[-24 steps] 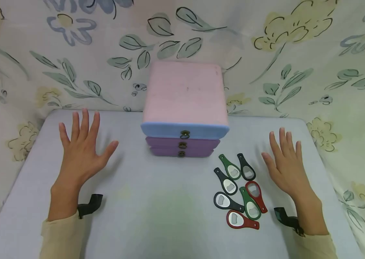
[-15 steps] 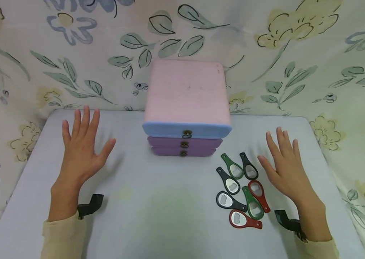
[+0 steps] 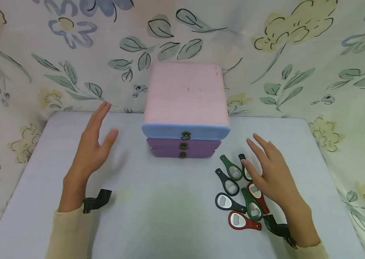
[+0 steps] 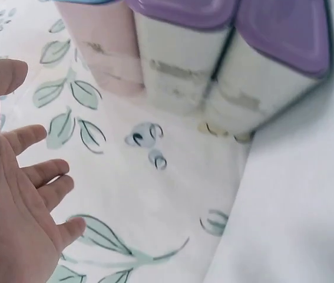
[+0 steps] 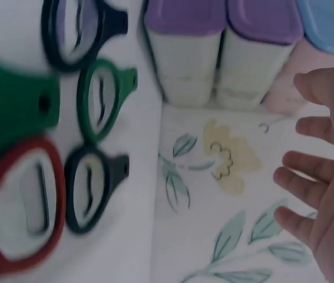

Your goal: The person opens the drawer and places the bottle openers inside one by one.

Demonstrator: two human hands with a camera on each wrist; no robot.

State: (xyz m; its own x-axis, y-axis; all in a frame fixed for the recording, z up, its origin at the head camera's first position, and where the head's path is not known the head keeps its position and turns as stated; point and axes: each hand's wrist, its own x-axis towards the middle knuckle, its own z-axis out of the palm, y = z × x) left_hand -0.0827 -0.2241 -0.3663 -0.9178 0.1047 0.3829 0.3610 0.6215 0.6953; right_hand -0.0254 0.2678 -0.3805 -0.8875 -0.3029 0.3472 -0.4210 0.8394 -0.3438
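Note:
Both hands hover with fingers extended, and neither holds anything. My left hand [image 3: 88, 151] is over the left side of the table, thumb apart from the fingers, left of a small drawer box [image 3: 187, 93]. That box has a pink top, a blue upper drawer front and two purple ones below, each with a small ring pull. Above the right edge of a group of bottle openers hangs my right hand [image 3: 274, 176]; its thumb partly covers a black bottle opener [image 3: 242, 158]. Several others, black, green and red, lie beside it, including a red bottle opener [image 3: 253, 224].
The white table [image 3: 156, 216] carries the box at its back edge and the openers at right of centre. A floral cloth [image 3: 82, 64] hangs behind and at the sides. Each wrist wears a black camera mount [image 3: 99, 201].
My left hand has turned on edge and shifted right. My right hand has moved left, its thumb now over the openers. The box and openers stay put.

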